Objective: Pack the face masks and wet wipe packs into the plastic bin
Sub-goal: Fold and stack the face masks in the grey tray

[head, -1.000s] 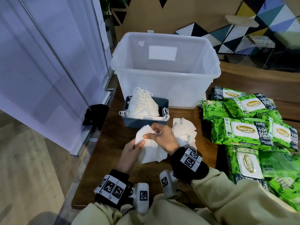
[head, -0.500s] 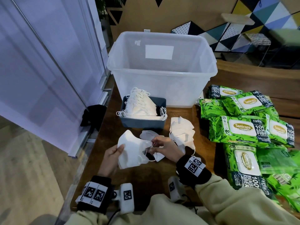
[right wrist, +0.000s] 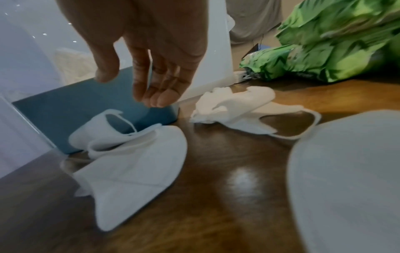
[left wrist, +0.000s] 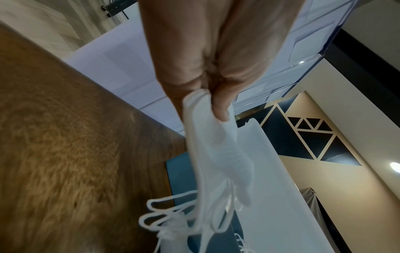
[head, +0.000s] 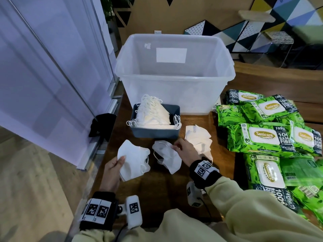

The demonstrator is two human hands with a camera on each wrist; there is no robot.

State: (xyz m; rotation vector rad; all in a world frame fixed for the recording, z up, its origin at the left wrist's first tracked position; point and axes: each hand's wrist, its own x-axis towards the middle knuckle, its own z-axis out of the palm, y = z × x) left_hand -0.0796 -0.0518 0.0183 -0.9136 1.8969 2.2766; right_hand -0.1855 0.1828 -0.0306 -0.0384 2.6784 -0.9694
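The big clear plastic bin (head: 174, 88) is open on top, but the dark blue tray of white masks (head: 155, 131) sits right against its front wall.

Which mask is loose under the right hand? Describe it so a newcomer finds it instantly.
Start at the clear plastic bin; the blue tray of stacked masks stands against its front wall. Just in front of the tray, the loose mask lies crumpled on the wooden table below the right hand. Unlike the masks gripped in the left hand, nothing holds it.
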